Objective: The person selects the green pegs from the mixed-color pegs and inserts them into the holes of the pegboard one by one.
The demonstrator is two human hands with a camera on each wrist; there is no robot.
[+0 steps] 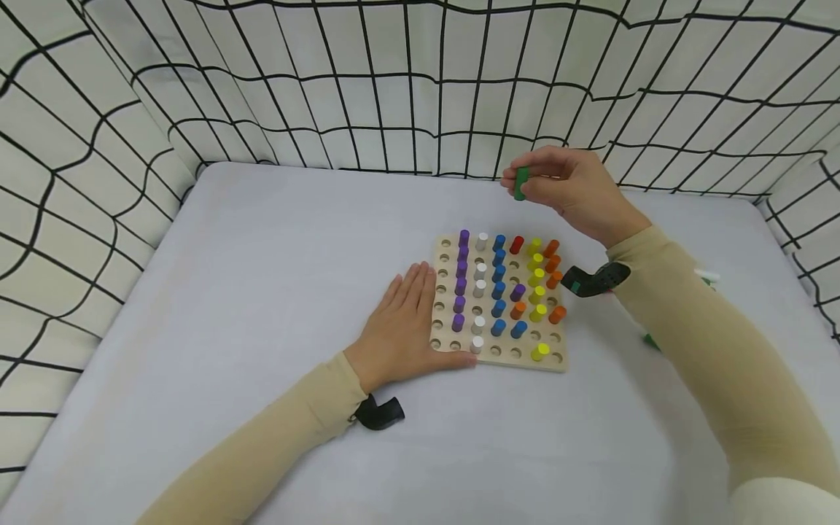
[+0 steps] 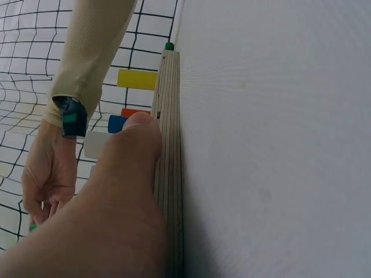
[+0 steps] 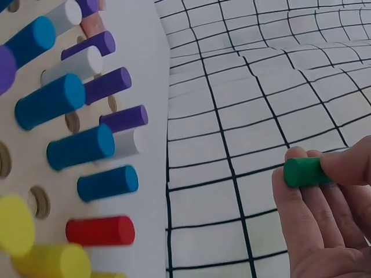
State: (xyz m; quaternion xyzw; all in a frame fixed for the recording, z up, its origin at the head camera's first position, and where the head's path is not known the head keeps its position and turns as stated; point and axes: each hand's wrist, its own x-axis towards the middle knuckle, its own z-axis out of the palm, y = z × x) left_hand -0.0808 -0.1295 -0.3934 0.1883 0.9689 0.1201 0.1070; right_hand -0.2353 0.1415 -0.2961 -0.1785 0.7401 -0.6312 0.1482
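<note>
A green peg (image 1: 521,184) is pinched between the thumb and fingers of my right hand (image 1: 569,188), raised above the far edge of a wooden pegboard (image 1: 551,362). In the right wrist view the green peg (image 3: 302,172) lies across the fingers under the thumb. My left hand (image 1: 402,328) lies with straight fingers along the board's left edge, its thumb against the near edge. Upright pegs fill many holes: a purple column (image 1: 461,270), white pegs (image 1: 480,271), a blue column (image 1: 499,273), yellow pegs (image 1: 537,277), orange pegs (image 1: 553,262) and one red peg (image 1: 516,244).
A white cloth (image 1: 262,292) covers the table. Black wire grid (image 1: 407,87) against white sheeting surrounds its back and sides. Partly behind the right forearm lie a white peg (image 1: 709,275) and a green piece (image 1: 651,341).
</note>
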